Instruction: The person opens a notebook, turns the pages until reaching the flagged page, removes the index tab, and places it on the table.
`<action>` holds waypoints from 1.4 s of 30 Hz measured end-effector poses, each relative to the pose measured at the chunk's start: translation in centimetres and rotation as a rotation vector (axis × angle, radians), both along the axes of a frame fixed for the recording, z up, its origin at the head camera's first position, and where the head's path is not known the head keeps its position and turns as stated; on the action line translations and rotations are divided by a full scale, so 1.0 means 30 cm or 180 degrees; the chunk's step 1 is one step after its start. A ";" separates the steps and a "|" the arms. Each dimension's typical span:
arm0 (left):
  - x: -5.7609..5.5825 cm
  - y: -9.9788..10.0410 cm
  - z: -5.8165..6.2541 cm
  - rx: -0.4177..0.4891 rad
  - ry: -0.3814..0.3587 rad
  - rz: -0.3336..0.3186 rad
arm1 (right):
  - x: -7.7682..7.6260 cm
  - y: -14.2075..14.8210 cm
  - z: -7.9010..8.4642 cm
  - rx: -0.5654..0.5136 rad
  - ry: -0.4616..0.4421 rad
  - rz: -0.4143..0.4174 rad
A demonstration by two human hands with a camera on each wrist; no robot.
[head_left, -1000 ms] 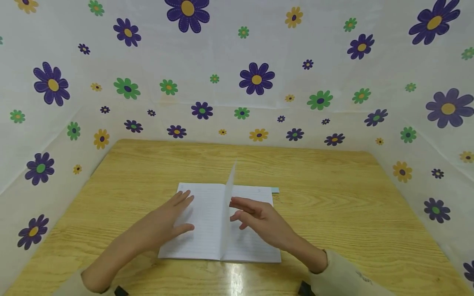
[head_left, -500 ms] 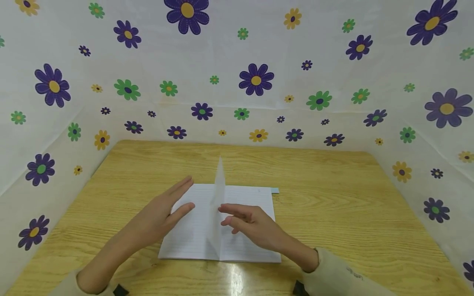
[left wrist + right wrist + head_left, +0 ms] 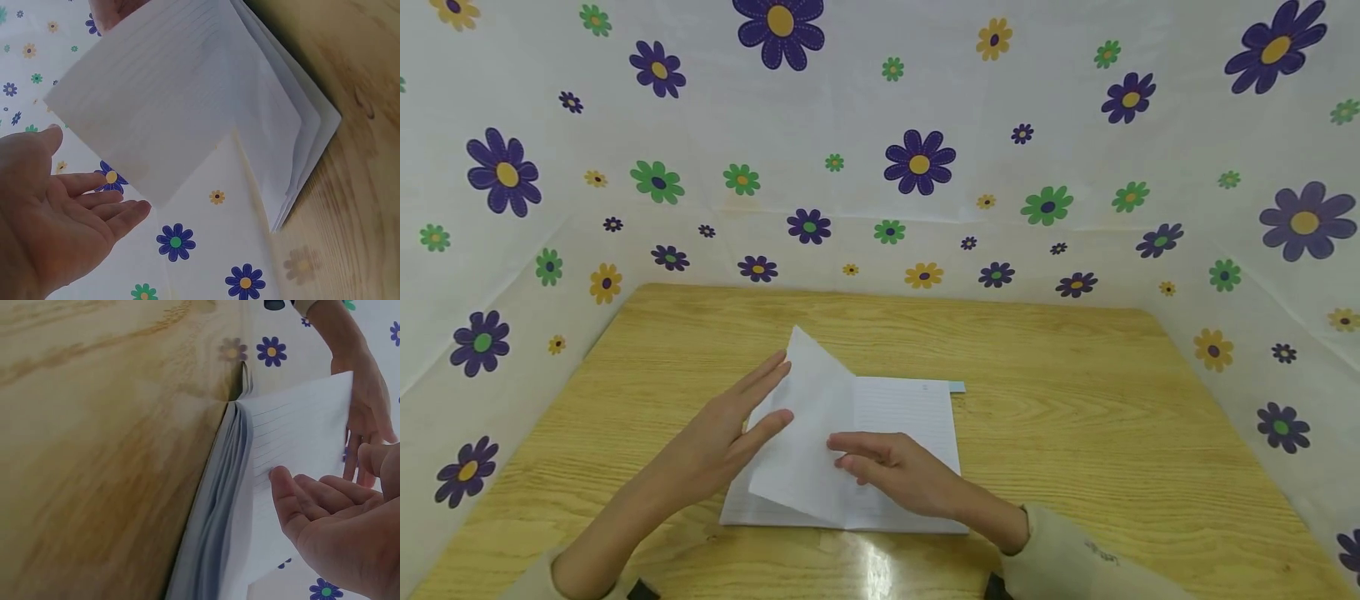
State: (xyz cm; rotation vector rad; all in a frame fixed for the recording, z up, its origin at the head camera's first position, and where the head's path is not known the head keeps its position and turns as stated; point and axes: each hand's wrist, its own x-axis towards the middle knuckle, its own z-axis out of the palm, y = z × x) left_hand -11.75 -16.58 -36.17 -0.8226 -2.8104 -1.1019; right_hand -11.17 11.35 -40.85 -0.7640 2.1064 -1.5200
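An open lined notebook (image 3: 906, 408) lies on the wooden table. One of its pages (image 3: 812, 404) stands lifted from the spine and leans over toward the left half. My right hand (image 3: 898, 475), fingers loosely bent, has its fingertips at the right face of that page; in the right wrist view the fingertips (image 3: 281, 477) meet the lined paper. My left hand (image 3: 730, 433) is spread on the other side, fingers extended near the page's free edge. In the left wrist view, the left fingertips (image 3: 142, 209) reach the page's corner, with no grip on it.
A pale blue tab (image 3: 957, 387) sticks out at the notebook's upper right. The wooden table (image 3: 1060, 400) extends around the notebook. White cloth with printed flowers (image 3: 850, 100) hangs behind and along both sides.
The lifted page has swung from upright, leaning slightly right, over to the left. My right hand has moved left with it; the left hand has shifted up slightly, its fingers at the page's edge.
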 end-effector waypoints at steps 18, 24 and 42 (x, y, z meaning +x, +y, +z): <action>-0.019 0.011 -0.120 -0.0717 -0.0284 -0.0271 | 0.015 0.000 -0.029 0.0404 0.0045 0.0210; -0.014 0.028 -0.169 -0.0924 -0.0374 -0.0415 | 0.023 0.012 -0.027 0.0442 0.0026 0.0453; -0.008 0.048 -0.183 -0.1400 -0.0563 -0.0658 | 0.038 0.089 -0.024 0.2107 0.1588 -0.0429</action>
